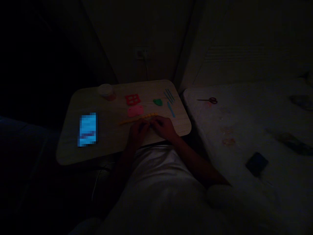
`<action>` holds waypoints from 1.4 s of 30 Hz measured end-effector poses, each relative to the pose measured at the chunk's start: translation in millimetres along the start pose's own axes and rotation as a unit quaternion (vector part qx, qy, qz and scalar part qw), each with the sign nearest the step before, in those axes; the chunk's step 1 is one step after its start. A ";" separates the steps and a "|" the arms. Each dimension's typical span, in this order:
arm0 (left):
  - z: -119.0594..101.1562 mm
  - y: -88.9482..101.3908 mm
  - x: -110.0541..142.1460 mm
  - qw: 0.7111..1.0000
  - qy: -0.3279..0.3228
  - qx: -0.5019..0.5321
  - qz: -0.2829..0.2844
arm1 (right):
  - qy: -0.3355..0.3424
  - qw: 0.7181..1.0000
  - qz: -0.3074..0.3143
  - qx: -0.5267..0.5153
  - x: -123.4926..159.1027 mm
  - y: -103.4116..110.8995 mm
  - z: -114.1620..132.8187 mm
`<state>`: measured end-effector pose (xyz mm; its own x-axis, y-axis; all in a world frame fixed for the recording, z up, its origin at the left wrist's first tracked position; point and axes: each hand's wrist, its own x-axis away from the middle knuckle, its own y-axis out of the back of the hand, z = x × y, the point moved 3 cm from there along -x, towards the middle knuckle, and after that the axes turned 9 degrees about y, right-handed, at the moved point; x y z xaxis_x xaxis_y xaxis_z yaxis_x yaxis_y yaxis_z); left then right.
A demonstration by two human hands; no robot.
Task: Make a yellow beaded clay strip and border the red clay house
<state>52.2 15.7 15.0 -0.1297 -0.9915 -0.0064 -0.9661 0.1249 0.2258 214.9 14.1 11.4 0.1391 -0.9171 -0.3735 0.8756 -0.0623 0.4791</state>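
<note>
Fingers: my left hand and right hand nearly meet, fingertips curled in; I cannot tell whether they pinch anything | Orange strip: on the table, just beyond my knuckles | Done: its right stretch looks bumpy, probably worked | Remaining: its left stretch looks plain, perhaps unworked; blue knife lies apart

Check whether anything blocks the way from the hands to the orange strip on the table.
Nothing visible does. The left hand and right hand are at the near side of the orange strip; it is too dim to tell whether they touch it. The pink piece lies beyond the strip.
</note>
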 end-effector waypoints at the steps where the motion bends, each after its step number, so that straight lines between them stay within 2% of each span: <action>1: 0.1 0.0 0.1 1.000 -0.002 -0.001 -0.002 | -0.002 1.000 0.000 0.002 0.0 0.1 0.1; 21: -5.0 -0.2 0.9 1.000 0.000 -0.005 0.008 | -0.013 1.000 0.004 -0.006 0.1 0.7 2.3; 33: -1.1 -0.1 -0.2 1.000 0.001 -0.007 -0.003 | -0.011 1.000 0.004 -0.002 0.1 1.6 2.4; 42: 2.0 -0.6 -0.2 1.000 0.001 -0.005 0.009 | -0.007 1.000 0.005 -0.003 0.3 1.3 1.4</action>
<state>52.3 15.9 13.0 -0.1470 -0.9891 0.0002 -0.9614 0.1429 0.2353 215.5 13.2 13.0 0.1415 -0.9228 -0.3584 0.8766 -0.0514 0.4785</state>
